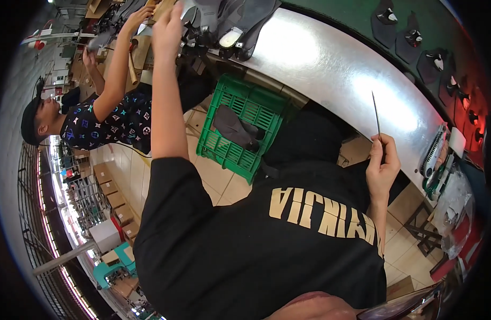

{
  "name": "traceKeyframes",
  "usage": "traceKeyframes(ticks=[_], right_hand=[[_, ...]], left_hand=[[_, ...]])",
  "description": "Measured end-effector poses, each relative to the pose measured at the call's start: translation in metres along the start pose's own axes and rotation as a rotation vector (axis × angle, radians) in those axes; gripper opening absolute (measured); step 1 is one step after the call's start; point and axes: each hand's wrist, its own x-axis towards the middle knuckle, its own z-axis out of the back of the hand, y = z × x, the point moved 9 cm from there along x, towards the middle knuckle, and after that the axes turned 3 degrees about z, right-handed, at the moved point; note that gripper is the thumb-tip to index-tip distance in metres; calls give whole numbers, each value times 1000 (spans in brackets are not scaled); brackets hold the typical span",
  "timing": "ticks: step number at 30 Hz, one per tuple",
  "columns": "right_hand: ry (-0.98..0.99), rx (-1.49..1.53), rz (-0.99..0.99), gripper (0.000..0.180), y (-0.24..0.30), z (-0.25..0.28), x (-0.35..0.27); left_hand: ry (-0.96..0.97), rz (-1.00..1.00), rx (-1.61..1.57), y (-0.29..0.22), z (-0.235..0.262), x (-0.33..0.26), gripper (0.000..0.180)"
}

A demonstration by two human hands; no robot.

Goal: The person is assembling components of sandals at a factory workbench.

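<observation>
My right hand (383,164) is closed in a pinch around a thin dark rod (376,112), which points up over the shiny metal table (309,58). Whether the rod is a brush or another tool does not show. My left arm stretches far forward, with my left hand (168,32) at the upper edge of the view, beside a pile of dark grey shoe uppers (232,26) on the table's far left end. Its fingertips are partly cut off, so what they touch is hidden. One upper carries a pale, shiny oval patch (231,37).
A green plastic crate (240,125) on the tiled floor holds dark uppers (234,128). More uppers (410,37) line a green belt beyond the table. At the right lie tools (434,154) and a clear plastic bag (453,208). A co-worker (101,117) works at the left.
</observation>
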Motion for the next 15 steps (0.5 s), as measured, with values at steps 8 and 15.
traceKeyframes(ticks=[8,15], right_hand=[[-45,-3,6,10,-9,3,7],[48,-23,27,8,1,-17,-1]], left_hand=[[410,-485,337,45,-40,-203,22],[1235,-460,1106,235,-87,-320,112]])
